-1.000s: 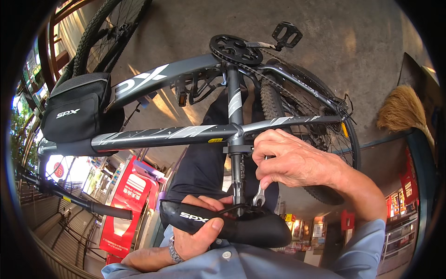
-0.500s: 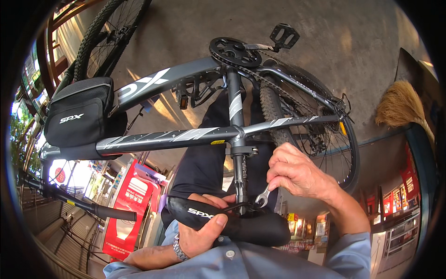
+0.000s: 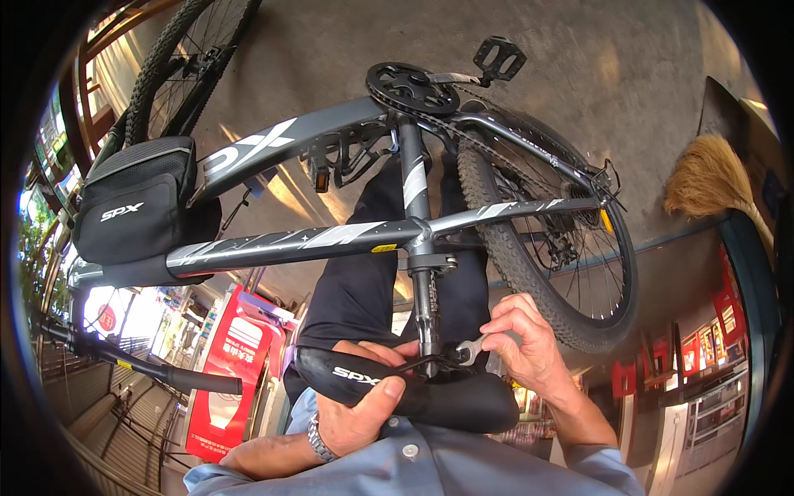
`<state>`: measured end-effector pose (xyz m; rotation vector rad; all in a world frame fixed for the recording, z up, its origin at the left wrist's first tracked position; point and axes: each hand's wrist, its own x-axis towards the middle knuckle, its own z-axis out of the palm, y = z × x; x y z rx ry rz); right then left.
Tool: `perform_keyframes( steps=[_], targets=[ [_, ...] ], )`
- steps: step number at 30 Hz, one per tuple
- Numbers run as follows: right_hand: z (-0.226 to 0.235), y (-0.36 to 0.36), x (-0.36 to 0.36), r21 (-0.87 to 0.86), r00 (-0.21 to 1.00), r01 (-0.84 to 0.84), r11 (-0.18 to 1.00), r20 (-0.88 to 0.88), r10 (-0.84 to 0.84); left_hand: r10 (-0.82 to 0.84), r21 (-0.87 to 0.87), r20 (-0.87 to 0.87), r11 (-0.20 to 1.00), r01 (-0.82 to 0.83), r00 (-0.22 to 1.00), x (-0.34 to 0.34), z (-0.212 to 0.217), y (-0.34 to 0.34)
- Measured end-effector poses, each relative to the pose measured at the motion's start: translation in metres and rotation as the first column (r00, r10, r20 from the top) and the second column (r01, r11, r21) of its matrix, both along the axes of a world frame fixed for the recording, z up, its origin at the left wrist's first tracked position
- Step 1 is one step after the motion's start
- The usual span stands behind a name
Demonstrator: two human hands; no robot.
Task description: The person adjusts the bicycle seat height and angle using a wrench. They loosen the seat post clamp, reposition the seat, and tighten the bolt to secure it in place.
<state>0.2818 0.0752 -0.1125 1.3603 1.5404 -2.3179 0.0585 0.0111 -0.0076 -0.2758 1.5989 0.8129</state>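
Wrench (image 3: 473,350) is held by the right hand (image 3: 528,347), shank pinched between thumb and fingers. Forked end is placed at the saddle's underside, by the top of the seat post (image 3: 425,310); whether it is seated on a nut can't be told, too small and shadowed. Saddle (image 3: 463,405) is located at the lower middle, just in front of the blue shirt (image 3: 463,463); its narrow nose is gripped by the left hand (image 3: 360,417), thumb on the near face, fingers wrapped round the far side.

Handling, as judged: wrench is likely light, rigid, hard to damage, a bit slippery if oily; best taken by the shank, well back from the fork, for leverage. Saddle is probably light, padded on top and stiff below; nose is a fair hold, smooth cover may slide. Whole bike is expected to be awkward rather than delicate.

Materials: bare shiny metal on the wrench; smooth black cover on the saddle; round dark post, ringed by a clamp (image 3: 430,263). Frame tube (image 3: 331,240) is painted glossy grey with pale streaks. Rear tyre (image 3: 529,289) is knobbly rubber. Frame bag (image 3: 132,202) is boxy, black fabric. Bristly straw broom (image 3: 707,178) is seen at right.
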Motion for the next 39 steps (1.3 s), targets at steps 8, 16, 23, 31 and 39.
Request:
perform_keyframes(
  steps=[8,16,23,31,39],
  targets=[
    [0.036,0.000,-0.002,-0.239,0.973,0.074,0.968,0.228,-0.018,-0.081,-0.083,0.039,0.993,0.084,0.996,-0.004,0.003,0.003],
    [0.059,0.006,0.013,-0.587,0.968,0.164,0.793,0.249,-0.016,-0.087,-0.075,0.025,0.993,0.089,0.996,-0.002,0.003,0.004],
    [0.060,0.010,0.017,-0.720,0.974,0.194,0.666,0.223,-0.042,-0.117,-0.040,0.034,0.992,0.118,0.993,-0.005,-0.001,0.009],
    [0.037,0.016,0.021,-0.305,0.982,-0.035,0.952,0.166,0.089,-0.158,0.030,0.014,0.987,0.157,0.987,-0.002,0.001,0.005],
    [-0.023,0.068,0.013,0.132,0.921,-0.368,0.921,-0.087,0.380,-0.010,0.010,-0.014,1.000,0.010,1.000,0.008,0.008,-0.006]
  ],
)
